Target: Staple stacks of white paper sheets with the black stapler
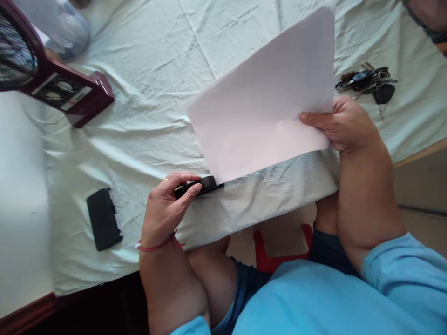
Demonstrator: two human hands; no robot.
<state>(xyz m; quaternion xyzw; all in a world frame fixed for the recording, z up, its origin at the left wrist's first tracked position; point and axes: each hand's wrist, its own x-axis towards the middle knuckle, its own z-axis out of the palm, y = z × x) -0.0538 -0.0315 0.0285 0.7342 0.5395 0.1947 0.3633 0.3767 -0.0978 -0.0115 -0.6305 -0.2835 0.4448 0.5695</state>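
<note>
My right hand point(349, 123) grips white paper sheets point(268, 97) by their right edge, thumb on top. The sheets tilt above the cloth, and their lower left corner meets the front end of a black stapler point(208, 182). Around that stapler, near the table's front edge, my left hand point(171, 195) is closed, with thumb on the near side and fingers on the far side. Whether the corner lies between the stapler's jaws, I cannot tell.
A pale green cloth point(146, 111) covers the table. On it lie a black rectangular case point(104, 218) at left and a bunch of keys point(370, 81) at right. A dark red wooden stand point(80, 93) and a clear plastic item point(66, 32) occupy the far left.
</note>
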